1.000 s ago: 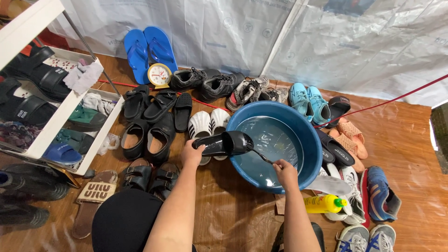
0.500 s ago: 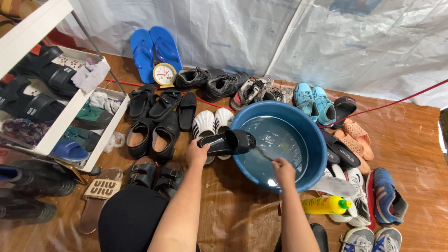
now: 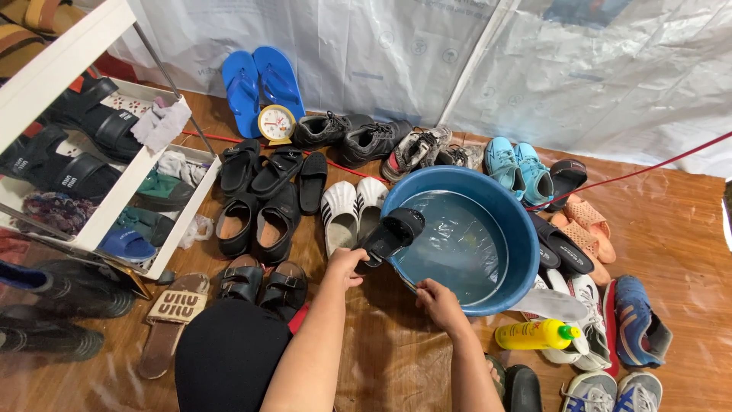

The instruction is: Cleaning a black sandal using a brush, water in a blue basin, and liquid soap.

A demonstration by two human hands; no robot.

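So the left hand [image 3: 347, 265] has its fingers wrapped around the heel end of a black slide sandal [image 3: 390, 234], holding it tipped over the near-left rim of the big blue basin [image 3: 518, 252], toe end out over the water. The right hand [image 3: 438, 299] sits at the front rim of the basin with its fingers curled. It might be pinching a small brush or a cloth, but honestly I can't tell from here; something thin seems to poke out toward the water.

If you're washing a slide like this, I'd keep a firm grip on the heel and angle the strap side down so the water runs back into the basin and not onto the plastic sheet on the floor. Steadying the basin rim with the other hand makes sense too, since it's pretty full.

Stuff that's hard to read: the person's own head, a dark round shape at the bottom, blocks whatever's right in front of their knees. The yellow bottle [image 3: 536, 334] lies on its side by the white sneakers [image 3: 579, 305], label not legible. The shoes at the bottom right are cut off by the frame, and the shelf [image 3: 126, 194] contents on the left are half hidden.
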